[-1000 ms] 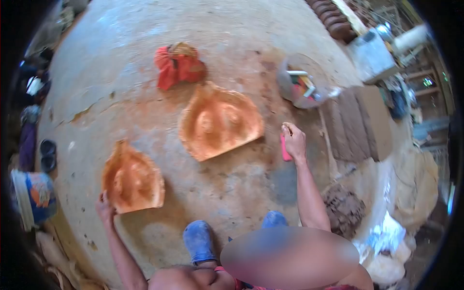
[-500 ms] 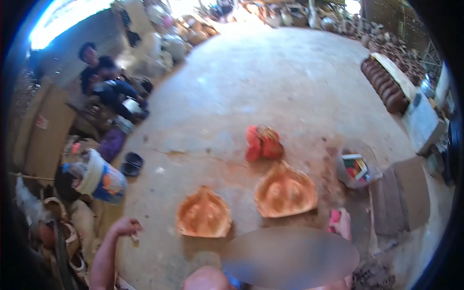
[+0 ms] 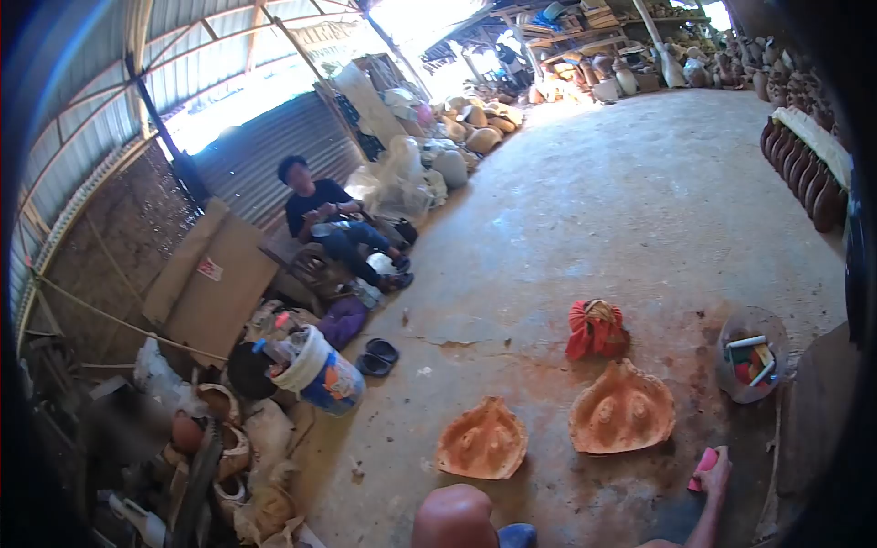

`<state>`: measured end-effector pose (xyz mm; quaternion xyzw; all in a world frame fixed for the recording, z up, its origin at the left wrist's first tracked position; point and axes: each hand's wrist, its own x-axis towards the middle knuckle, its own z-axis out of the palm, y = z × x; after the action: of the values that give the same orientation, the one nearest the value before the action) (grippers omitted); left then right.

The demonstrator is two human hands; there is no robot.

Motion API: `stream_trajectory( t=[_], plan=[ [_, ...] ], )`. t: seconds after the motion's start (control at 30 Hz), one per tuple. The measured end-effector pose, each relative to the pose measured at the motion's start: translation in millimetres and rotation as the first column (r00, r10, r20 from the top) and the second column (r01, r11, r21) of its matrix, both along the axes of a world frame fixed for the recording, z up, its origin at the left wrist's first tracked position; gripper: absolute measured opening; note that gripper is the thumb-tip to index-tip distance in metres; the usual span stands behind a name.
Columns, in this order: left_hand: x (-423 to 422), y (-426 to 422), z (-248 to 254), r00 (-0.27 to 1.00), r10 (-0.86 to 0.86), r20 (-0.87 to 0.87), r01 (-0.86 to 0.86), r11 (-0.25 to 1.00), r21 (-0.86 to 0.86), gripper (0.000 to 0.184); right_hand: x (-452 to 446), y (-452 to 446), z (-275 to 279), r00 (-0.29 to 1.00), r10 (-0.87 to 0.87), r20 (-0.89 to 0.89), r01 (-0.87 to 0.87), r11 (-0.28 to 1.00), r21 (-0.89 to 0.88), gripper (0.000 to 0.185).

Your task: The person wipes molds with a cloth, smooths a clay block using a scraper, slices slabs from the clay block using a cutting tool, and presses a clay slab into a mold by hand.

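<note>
Low at the right, my right hand (image 3: 718,470) is closed round a pink object (image 3: 702,469), held above the floor. To its left lies a larger orange clay mould (image 3: 623,408) with two rounded bumps inside. A smaller mould (image 3: 482,440) of the same shape lies further left, close to my knee. Behind the larger mould sits a red cloth bundle (image 3: 596,331) with a tan top. Right of the moulds stands a clear tub (image 3: 752,356) holding small coloured items. My left hand is out of view.
A person (image 3: 329,215) sits by the left wall. Nearer are a white and blue bucket (image 3: 322,373), dark sandals (image 3: 376,357) and a heap of pottery pieces (image 3: 233,447). Dark rounded clay pieces (image 3: 804,173) line the right side. Cardboard (image 3: 212,274) leans at the left.
The view has swung up and to the left, showing the seated person and the wall. My left hand left the smaller mould and has gone out of view. My right hand still holds the pink object.
</note>
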<state>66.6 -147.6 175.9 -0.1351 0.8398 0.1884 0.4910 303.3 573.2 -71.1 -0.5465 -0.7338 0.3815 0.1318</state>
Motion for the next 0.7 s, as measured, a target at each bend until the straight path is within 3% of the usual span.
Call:
stream_trajectory(
  t=[0.23, 0.7],
  plan=[
    [34.5, 27.2, -10.3, 0.987, 0.039, -0.156, -0.038, 0.999, 0.011, 0.044, -5.3, -8.7, 13.0, 0.993, -0.089, -0.08, 0.091, 0.996, 0.021, 0.076],
    [45.8, 33.2, -14.9, 0.972, 0.112, -0.205, -0.112, 0.994, 0.013, 0.043, -0.6, -13.7, 12.5, 0.99, -0.094, -0.101, 0.093, 0.996, -0.007, 0.075]
  ],
)
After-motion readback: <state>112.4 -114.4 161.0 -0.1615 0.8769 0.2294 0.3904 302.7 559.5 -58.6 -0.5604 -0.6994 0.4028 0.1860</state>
